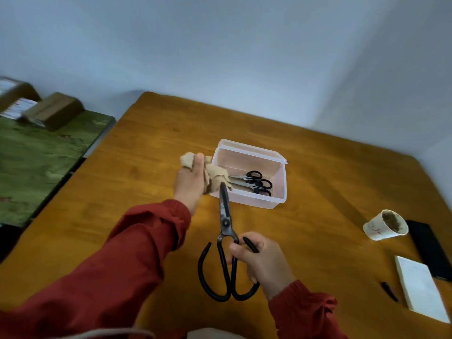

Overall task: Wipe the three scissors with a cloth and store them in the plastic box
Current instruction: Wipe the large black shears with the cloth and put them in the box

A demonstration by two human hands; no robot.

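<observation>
Wiping large scissors (225, 222): left hand (190, 184) clutched cloth (216, 177) at blade tip, right hand (264, 263) gripped handle loop; safest was blades closed, strokes toward tip

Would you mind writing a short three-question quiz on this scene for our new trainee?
1. Fill in: the right hand grips the large scissors by one black ____.
2. Which hand holds the cloth at the blade tips? A the right hand; B the left hand; C neither.
3. True or false: the plastic box already holds two small scissors.
Key: 1 handle; 2 B; 3 true.
</observation>
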